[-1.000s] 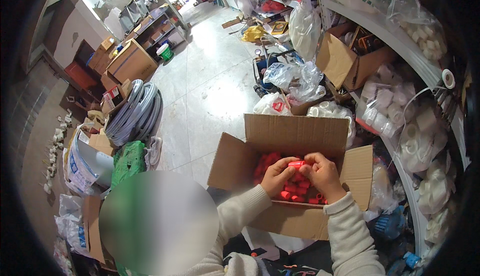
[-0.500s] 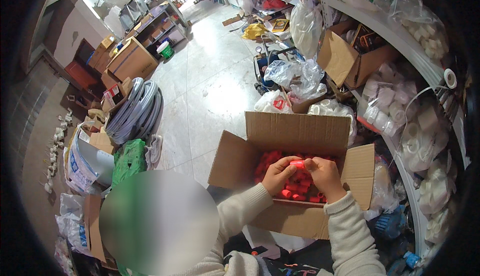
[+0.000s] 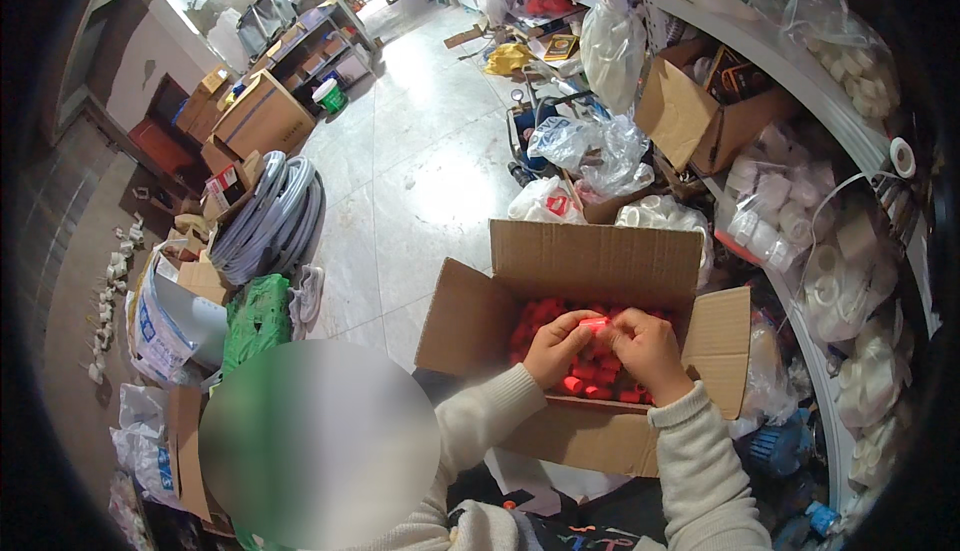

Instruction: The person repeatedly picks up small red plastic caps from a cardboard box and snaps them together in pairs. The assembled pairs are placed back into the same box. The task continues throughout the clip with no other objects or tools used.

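Both my hands are over an open cardboard box [image 3: 598, 251] with its flaps folded outward. Between them is a short red plastic pipe fitting [image 3: 594, 324], roughly tube-shaped. My left hand [image 3: 556, 351] pinches its left end between thumb and fingers. The fingers of my right hand [image 3: 648, 353] close round the other end and partly cover it. Below, many similar red fittings [image 3: 598, 392] lie loose in a heap inside the box.
At the right, a white shelf [image 3: 790, 51] holds bagged white fittings [image 3: 775, 211] and an open carton [image 3: 690, 111]. Plastic bags [image 3: 600, 156] lie beyond the box. Coiled grey hose [image 3: 268, 226] and a green sack [image 3: 257, 321] are on the left. Tiled floor [image 3: 430, 181] runs between.
My right fingers have shifted on the red fitting and now cover more of its right end. The fitting is tilted slightly differently. My left hand keeps nearly the same place.
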### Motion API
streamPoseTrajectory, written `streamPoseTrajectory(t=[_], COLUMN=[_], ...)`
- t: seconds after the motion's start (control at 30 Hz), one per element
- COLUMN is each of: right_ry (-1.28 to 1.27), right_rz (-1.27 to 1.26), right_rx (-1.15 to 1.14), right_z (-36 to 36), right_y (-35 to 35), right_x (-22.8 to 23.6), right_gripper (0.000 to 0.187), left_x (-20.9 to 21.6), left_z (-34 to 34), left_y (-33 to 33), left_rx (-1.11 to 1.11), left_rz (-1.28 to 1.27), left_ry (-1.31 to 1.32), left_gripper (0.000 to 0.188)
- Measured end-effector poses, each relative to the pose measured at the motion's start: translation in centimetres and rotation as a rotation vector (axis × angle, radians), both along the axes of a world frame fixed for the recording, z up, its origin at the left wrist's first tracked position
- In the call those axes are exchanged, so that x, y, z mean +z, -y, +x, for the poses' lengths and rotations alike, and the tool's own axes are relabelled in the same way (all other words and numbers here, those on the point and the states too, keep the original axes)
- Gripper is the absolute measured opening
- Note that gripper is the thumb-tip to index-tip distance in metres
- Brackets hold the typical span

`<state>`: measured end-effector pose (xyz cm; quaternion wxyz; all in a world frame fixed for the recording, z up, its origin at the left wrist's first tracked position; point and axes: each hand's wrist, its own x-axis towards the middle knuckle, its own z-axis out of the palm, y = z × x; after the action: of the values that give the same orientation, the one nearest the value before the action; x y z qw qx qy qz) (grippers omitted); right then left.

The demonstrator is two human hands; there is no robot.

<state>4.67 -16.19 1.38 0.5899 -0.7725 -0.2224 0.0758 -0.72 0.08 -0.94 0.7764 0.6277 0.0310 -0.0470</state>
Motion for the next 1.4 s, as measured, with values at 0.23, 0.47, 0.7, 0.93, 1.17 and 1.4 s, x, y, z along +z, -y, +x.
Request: streamPoseTrajectory(t=[0.23,0.47,0.7,0.93,1.17,1.4], right_ry=[-0.036,-0.149,-0.090,-0.660,-0.673,-0.583], right_rz=[0.007,-0.098,0.084,0.676,0.824,0.828], right_rx=[-0.012,0.034,0.002,-0.273,-0.415,-0.293], right_z=[-0.4,0.5,0.4,3.2,3.8,4.1], right_y=[-0.1,0.2,0.3,2.4,4.4,3.5], right_x=[1.6,1.3,0.1,0.1,0.5,0.2], right_gripper=[0.021,0.032,0.016,0.022,0.018,0.016], left_x=[0.7,-0.3,-1.1,1.7,1.5,2.2], left_z=[-0.3,0.3,0.2,0.9,0.1,1.9], left_y=[0.3,0.3,0.2,-1.8,-9.2,-4.6], left_rx=[0.054,0.141,0.065,0.137,-0.139,-0.498], left_rz=[0.043,0.130,0.071,0.207,1.236,1.322], left_ry=[-0.032,-0.026,-0.031,-0.030,0.138,0.250], left_gripper=[0.025,0.022,0.026,0.025,0.037,0.029])
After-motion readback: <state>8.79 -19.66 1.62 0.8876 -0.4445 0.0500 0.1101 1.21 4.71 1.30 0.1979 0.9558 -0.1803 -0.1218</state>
